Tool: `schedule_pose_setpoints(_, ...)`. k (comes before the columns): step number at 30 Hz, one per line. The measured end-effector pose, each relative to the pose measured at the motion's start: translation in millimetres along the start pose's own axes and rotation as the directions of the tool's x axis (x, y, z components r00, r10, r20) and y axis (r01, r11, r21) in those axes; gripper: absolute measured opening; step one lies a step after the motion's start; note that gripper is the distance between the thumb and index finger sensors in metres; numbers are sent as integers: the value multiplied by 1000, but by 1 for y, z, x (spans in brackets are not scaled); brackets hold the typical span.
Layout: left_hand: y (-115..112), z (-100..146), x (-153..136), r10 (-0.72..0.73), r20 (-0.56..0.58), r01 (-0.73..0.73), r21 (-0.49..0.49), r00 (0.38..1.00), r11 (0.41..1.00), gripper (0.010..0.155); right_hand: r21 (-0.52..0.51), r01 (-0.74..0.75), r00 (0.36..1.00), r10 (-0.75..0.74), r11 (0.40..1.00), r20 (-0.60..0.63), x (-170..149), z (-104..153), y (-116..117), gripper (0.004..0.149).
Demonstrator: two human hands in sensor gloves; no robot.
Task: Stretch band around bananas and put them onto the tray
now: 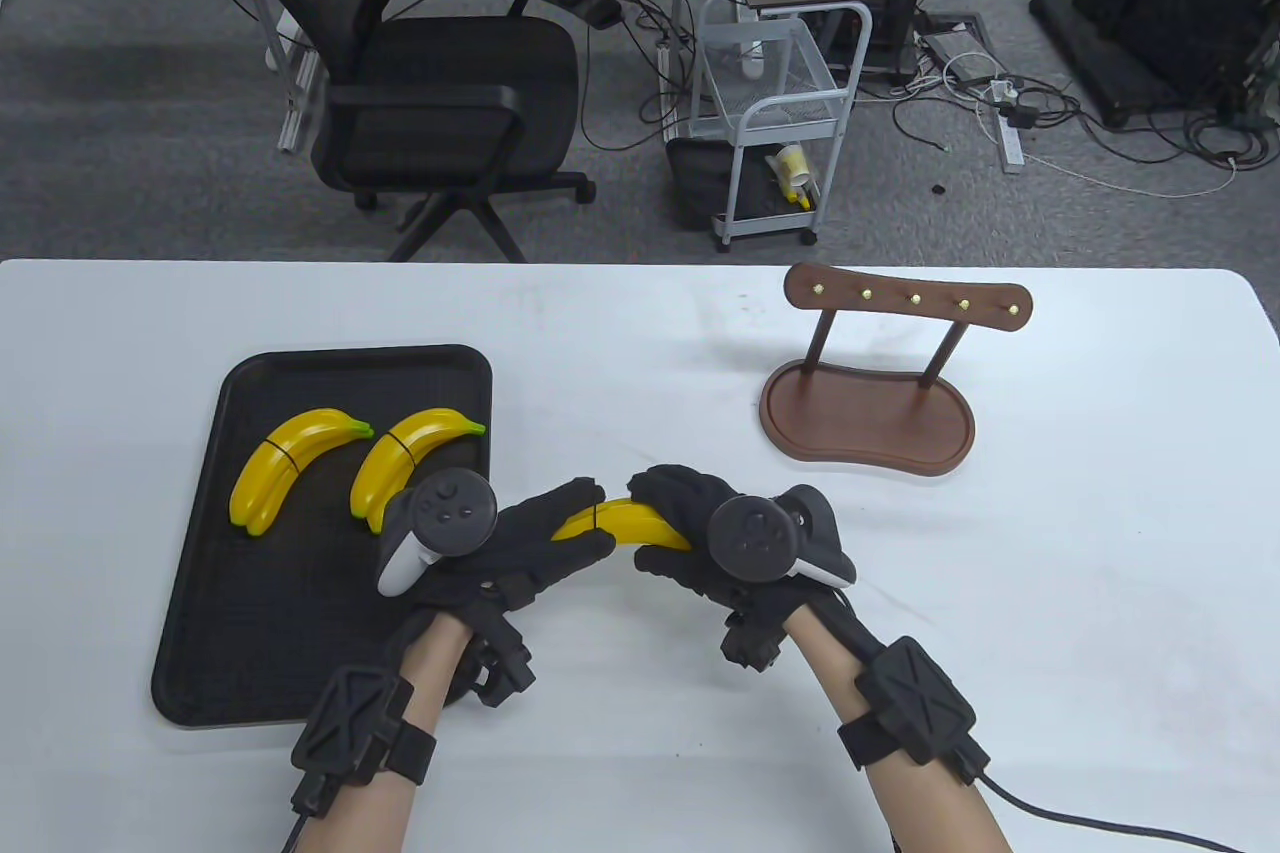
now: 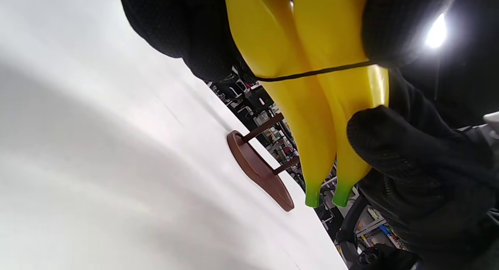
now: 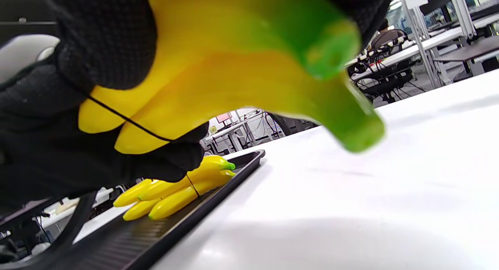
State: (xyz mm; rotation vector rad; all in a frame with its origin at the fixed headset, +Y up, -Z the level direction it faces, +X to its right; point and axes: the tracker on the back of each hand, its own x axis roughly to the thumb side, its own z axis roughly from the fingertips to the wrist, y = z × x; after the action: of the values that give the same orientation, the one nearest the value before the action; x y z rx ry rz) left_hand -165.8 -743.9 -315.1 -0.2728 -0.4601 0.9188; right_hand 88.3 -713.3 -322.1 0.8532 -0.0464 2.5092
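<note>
A pair of yellow toy bananas (image 1: 622,525) with green tips is held just above the white table, right of the black tray (image 1: 200,633). My left hand (image 1: 578,523) pinches its left end between fingers and thumb. My right hand (image 1: 655,521) grips its right end. A thin black band (image 2: 312,71) crosses both bananas (image 2: 296,106) in the left wrist view, and the band (image 3: 124,120) shows again in the right wrist view. Two banded banana pairs (image 1: 290,463) (image 1: 405,458) lie on the tray's far half.
A brown wooden rack with brass pegs (image 1: 868,393) stands at the back right of the table. The tray's near half (image 1: 270,633) is bare. Beyond the table's far edge are an office chair (image 1: 440,93) and a small white cart (image 1: 770,123).
</note>
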Motion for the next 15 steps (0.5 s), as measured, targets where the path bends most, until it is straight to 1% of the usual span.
schedule_pose_setpoints(6, 6, 3, 6, -55, 20, 54, 31, 998, 998, 78, -3, 129, 991, -129, 992, -46, -12, 0, -4, 77)
schedule_pose_setpoints(13, 7, 5, 15, -111, 60, 108, 55, 992, 993, 78, 24, 306, 949, -303, 952, -82, -24, 1, -2, 87)
schedule_pose_setpoints(15, 7, 5, 17, -125, 70, 120, 62, 990, 991, 78, 27, 325, 943, -322, 945, -85, -26, 1, -1, 89)
